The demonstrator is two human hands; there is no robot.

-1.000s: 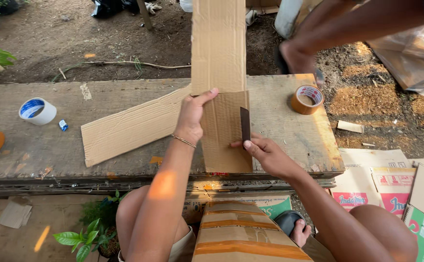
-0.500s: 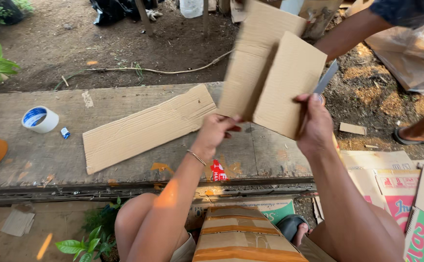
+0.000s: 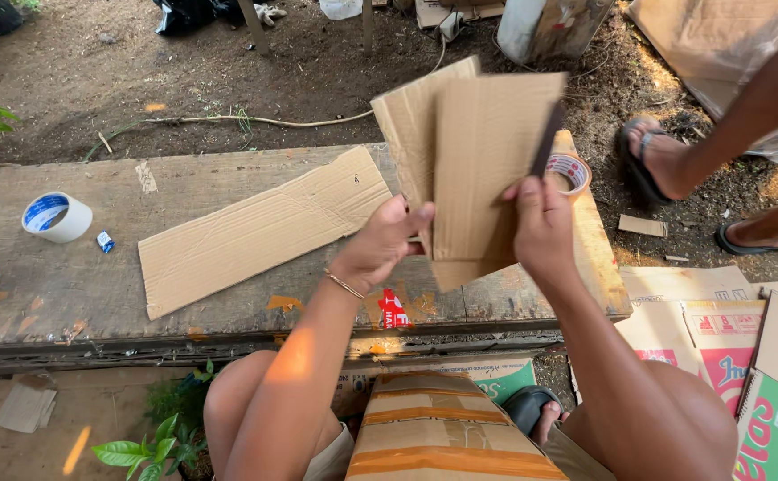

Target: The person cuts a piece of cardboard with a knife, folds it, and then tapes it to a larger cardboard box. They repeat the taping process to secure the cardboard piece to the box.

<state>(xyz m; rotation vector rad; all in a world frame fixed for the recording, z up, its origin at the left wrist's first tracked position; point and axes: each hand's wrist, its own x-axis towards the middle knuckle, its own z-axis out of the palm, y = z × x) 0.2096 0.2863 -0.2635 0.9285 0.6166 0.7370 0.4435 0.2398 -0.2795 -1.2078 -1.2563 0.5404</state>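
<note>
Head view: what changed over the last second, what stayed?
The folded cardboard piece, pressed flat on the wooden bench a second ago, has been lifted and now stands upright, held in the air by both hands. The left hand grips its lower edge; the right hand still holds the dark blade against it. The long cardboard strip and tape rolls stayed put.

Flattened red-green printed cartons lower right; taped brown box bottom centre; red sticker on bench edge.

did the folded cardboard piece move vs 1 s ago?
Yes. The cardboard piece lay flat on the bench before; now both hands hold it up off the bench, over its far right edge by the tape roll.
</note>
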